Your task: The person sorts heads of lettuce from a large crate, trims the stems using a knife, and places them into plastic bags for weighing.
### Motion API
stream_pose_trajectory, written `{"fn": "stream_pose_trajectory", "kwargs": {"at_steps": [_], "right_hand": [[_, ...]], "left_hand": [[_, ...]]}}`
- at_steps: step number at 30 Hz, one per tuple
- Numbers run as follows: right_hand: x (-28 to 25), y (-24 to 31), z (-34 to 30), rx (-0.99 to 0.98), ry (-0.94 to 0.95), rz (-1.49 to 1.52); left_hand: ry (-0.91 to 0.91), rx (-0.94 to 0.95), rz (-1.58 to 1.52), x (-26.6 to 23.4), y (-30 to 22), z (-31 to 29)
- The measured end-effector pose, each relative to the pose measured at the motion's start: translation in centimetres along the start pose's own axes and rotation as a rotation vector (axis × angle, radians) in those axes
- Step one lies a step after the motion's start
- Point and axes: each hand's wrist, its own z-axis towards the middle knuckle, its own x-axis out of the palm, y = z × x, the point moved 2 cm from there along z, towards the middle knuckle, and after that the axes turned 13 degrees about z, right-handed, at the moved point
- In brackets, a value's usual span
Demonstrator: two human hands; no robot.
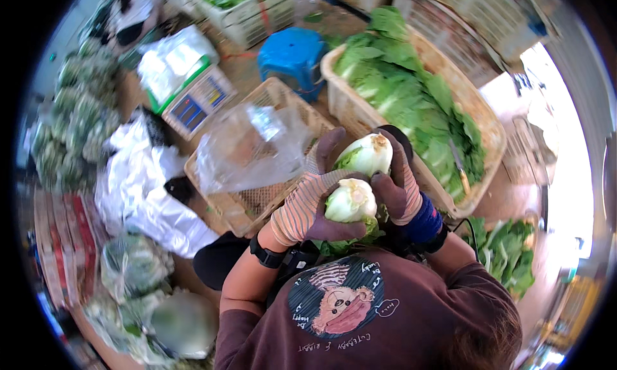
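Note:
Two Chinese cabbage heads, pale white at the cut base with green leaves, are held close together before my chest. My left hand (315, 196), in a striped glove with dark palm, wraps its fingers round the nearer cabbage (350, 201); one finger also reaches beside the farther cabbage (369, 154). On the other side, my right hand (402, 183), gloved alike, closes round the farther cabbage, its thumb between the two heads. Green leaves hang below the nearer one. A knife (459, 167) with a yellowish handle lies on leafy greens in the large tub (475, 206) to the right.
A plastic crate (241, 225) with a clear bag (247, 148) over it stands to the left front. Beyond are a scale (196, 103), a blue stool (292, 55) and a crate of greens (283, 13). White plastic bags (144, 183) and bagged vegetables (132, 264) line the left.

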Motion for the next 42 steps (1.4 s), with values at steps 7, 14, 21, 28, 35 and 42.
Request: {"fn": "stream_pose_trajectory", "kwargs": {"at_steps": [7,14,21,28,35,42], "right_hand": [[3.3,-6.8,1.8,-0.154,0.417,-0.089],[4.2,-11.3,3.7,-0.018,0.262,0.280],[8.9,-11.8,7.4,-0.030,0.492,0.048],[12.2,-14.6,9.8,0.038,0.528,-0.126],[13.4,-15.6,15.0,-0.016,0.486,-0.491],[-5.7,-24.2,22.2,0.812,-0.038,-0.647]], "left_hand": [[-0.356,-0.298,-0.036,-0.5,3.1,-6.0],[-0.204,-0.438,-0.212,-2.8,3.6,-8.2],[-0.120,-0.338,-0.019,-1.9,6.8,-13.9],[-0.392,-0.544,-0.139,-1.3,10.2,-18.9],[-0.769,-0.575,-1.147,-2.6,12.9,-19.8],[-0.534,-0.756,-0.322,-14.2,14.2,-13.5]]}}
